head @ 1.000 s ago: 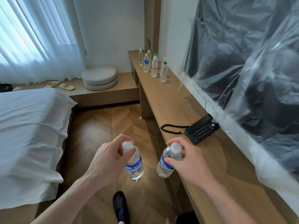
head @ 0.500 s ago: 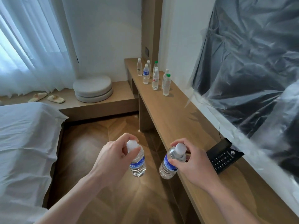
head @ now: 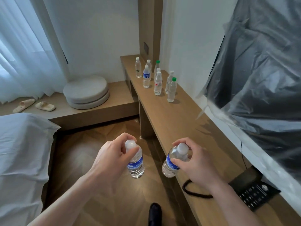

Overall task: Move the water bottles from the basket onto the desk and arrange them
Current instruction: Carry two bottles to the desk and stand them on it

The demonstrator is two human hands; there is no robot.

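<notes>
1. The left hand (head: 112, 158) pinches the neck of a blue-labelled bottle (head: 136, 162) over the wooden floor (head: 91, 160); the right hand (head: 193, 162) grips a second blue-labelled bottle (head: 172, 162) by its neck at the desk (head: 184, 121) edge.
2. A cluster of bottles (head: 157, 79) stands upright at the desk's far end (two with green caps).
3. A black telephone (head: 254, 191) with its cord (head: 193, 192) lies on the desk just beside the right wrist, under a plastic-covered screen (head: 260, 70).
4. A bed (head: 22, 152), cushions (head: 86, 92) and slippers (head: 35, 105) lie left.
5. Label writing is too blurred to read.
</notes>
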